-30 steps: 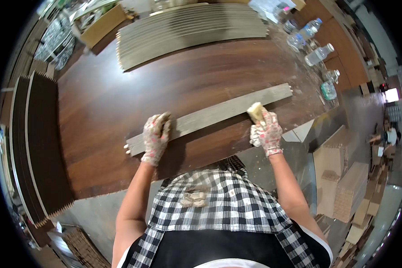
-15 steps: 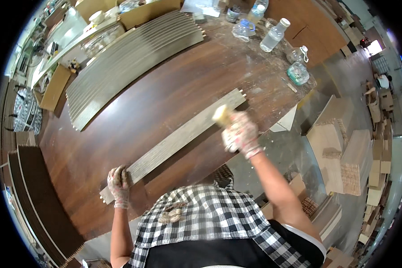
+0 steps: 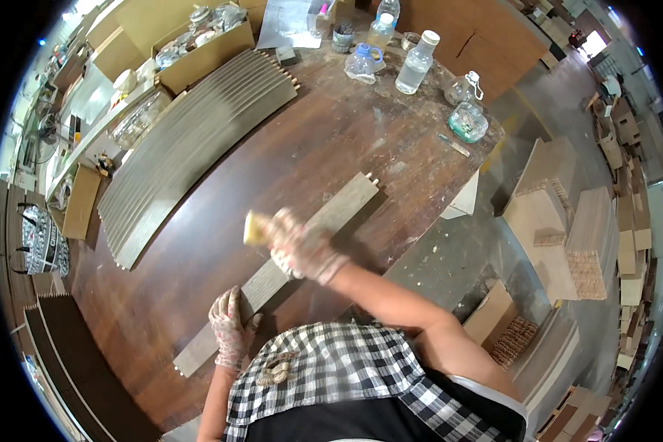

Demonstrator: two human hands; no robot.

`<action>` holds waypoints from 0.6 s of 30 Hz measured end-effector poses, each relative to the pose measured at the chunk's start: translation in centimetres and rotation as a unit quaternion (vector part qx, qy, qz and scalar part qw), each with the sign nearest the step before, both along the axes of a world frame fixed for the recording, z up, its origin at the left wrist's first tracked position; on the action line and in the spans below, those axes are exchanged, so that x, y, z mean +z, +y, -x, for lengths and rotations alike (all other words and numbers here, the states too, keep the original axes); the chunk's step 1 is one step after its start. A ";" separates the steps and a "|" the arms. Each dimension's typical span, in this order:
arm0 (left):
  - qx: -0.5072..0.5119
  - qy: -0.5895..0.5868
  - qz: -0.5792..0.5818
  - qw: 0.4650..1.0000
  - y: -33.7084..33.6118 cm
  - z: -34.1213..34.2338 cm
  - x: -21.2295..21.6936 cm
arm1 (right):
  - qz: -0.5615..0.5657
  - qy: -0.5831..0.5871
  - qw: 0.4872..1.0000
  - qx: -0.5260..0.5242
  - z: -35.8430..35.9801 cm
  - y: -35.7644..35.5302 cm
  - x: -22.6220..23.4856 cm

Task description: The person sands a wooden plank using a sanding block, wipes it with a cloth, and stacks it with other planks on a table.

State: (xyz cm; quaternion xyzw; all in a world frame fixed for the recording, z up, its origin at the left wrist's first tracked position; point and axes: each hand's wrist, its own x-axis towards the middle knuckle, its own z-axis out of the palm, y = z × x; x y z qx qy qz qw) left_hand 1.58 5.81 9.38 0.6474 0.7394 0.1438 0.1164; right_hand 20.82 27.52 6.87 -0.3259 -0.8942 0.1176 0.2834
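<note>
A long grey-brown wooden slat (image 3: pixel 340 208) with small dowel pegs at its ends lies slantwise across the brown table. My left hand (image 3: pixel 232 331), in a stained, patterned work glove, grips the slat near its lower left end, fingers across it and thumb on its near side. My right hand (image 3: pixel 302 247), gloved alike and a little blurred, is closed round a pale yellow sponge-like block (image 3: pixel 254 228). That hand is over the slat's middle, with the block past the far edge. Whether the block touches anything cannot be made out.
Several matching slats (image 3: pixel 199 140) lie side by side at the far left. Bottles (image 3: pixel 418 65) and a small cutter-like tool (image 3: pixel 454 145) are at the far right. An open carton (image 3: pixel 206 55) stands behind the slats. Dark boards (image 3: pixel 81 361) are stacked at the left, pale panels (image 3: pixel 545 214) at the right.
My right hand has swept left along the slat with the yellow block, from near its far right end to its middle. My left hand has shifted inward from the slat's end. The view has turned slightly.
</note>
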 end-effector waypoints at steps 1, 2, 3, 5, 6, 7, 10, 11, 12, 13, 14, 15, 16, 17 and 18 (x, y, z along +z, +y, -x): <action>0.012 0.003 0.005 1.000 -0.1 0.0 -0.2 | -0.034 -0.011 0.999 0.022 1.2 -0.1 0.5; 0.011 0.014 0.006 1.000 -0.3 -0.1 -0.2 | 0.258 0.099 0.959 -0.070 0.2 1.2 0.9; 0.012 0.011 0.008 1.000 -0.3 0.0 -0.1 | 0.523 0.195 0.816 -0.150 -1.3 3.8 3.1; 0.001 0.006 0.019 1.000 0.0 -0.3 0.3 | 0.235 0.144 0.931 -0.240 -6.6 11.3 -1.7; 0.008 -0.008 0.024 1.000 0.0 -0.2 0.6 | 0.193 0.061 0.934 -0.293 -9.4 14.8 -0.9; -0.003 -0.015 0.040 0.999 0.3 0.0 0.9 | -0.039 -0.170 0.924 -0.340 -12.7 17.9 -2.2; -0.037 -0.027 0.095 0.994 1.2 1.3 1.8 | 0.176 0.140 0.926 -0.303 -15.8 20.3 -0.7; -0.031 -0.026 0.093 0.995 1.0 1.5 2.1 | 0.054 -0.017 0.947 -0.316 -14.6 18.3 1.6; -0.029 -0.024 0.088 0.995 1.2 1.6 2.3 | 0.046 0.064 0.960 -0.269 -13.7 16.9 2.3; -0.030 -0.022 0.081 0.996 1.6 1.8 2.5 | 0.047 0.113 0.963 -0.241 -13.4 15.6 2.0; -0.023 0.008 0.023 0.999 2.0 1.6 2.9 | 0.057 0.137 0.959 -0.240 -13.1 14.4 1.7; -0.013 0.026 0.017 0.999 1.9 1.8 2.7 | 0.068 0.160 0.955 -0.241 -13.1 13.2 1.5; -0.001 0.043 0.008 0.999 1.8 2.1 2.6 | 0.071 0.189 0.950 -0.238 -13.2 12.2 2.0; 0.012 0.061 0.000 0.998 1.4 2.2 2.4 | 0.118 0.237 0.933 -0.244 -13.7 11.7 1.4; -0.004 0.091 0.044 0.995 1.0 2.2 2.5 | 0.138 0.260 0.921 -0.254 -14.3 11.4 1.2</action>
